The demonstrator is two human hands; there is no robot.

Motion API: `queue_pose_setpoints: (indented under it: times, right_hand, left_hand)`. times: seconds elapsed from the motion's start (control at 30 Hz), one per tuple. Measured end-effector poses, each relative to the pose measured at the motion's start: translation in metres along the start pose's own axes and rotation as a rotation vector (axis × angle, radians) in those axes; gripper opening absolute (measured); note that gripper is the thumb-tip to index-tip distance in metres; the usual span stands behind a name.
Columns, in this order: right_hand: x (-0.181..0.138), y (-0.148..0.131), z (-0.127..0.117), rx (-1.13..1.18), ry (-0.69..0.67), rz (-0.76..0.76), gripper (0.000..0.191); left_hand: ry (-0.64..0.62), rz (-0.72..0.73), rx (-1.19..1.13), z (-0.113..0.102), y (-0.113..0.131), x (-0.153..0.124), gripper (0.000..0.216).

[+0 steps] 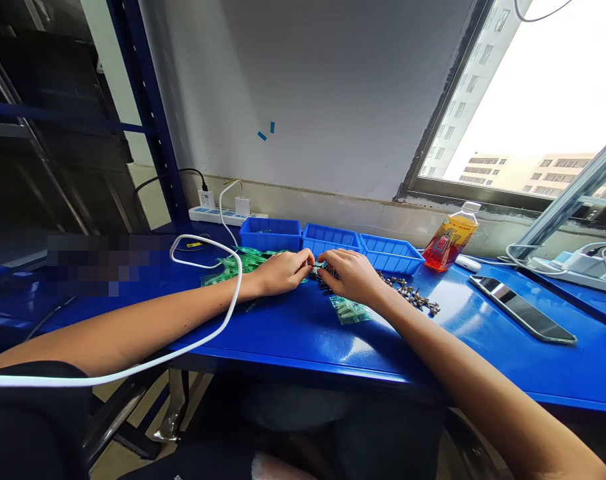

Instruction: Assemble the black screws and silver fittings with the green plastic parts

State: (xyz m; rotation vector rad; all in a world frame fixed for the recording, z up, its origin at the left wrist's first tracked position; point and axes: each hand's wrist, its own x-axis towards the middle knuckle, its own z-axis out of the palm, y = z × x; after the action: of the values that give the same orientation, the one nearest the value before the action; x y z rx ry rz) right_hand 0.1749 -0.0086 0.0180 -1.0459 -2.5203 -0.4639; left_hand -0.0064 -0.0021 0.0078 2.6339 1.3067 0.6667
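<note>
Blue desk (287, 337): left hand (281, 273) and right hand (351, 273), side by side, pinch one small dark part (317, 266) between their fingers. From this part, green packets (240, 264) lie toward 9 o'clock; loose metal pieces (417, 297), between 3 and 4.

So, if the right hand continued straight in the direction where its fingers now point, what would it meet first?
Most likely the left hand, directly facing the right hand, with a small dark piece between them. The exact depth is unclear from this single view.
</note>
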Motion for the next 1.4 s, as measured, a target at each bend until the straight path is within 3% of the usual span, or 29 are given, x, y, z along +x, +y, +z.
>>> queue_pose_setpoints:
  times: [1.4]
  right_hand:
    - [0.001,0.0009,0.0019,-0.014,0.004,0.008,0.015]
  left_hand:
    - [0.012,-0.006,-0.021,0.0022,-0.0022,0.0008,0.02]
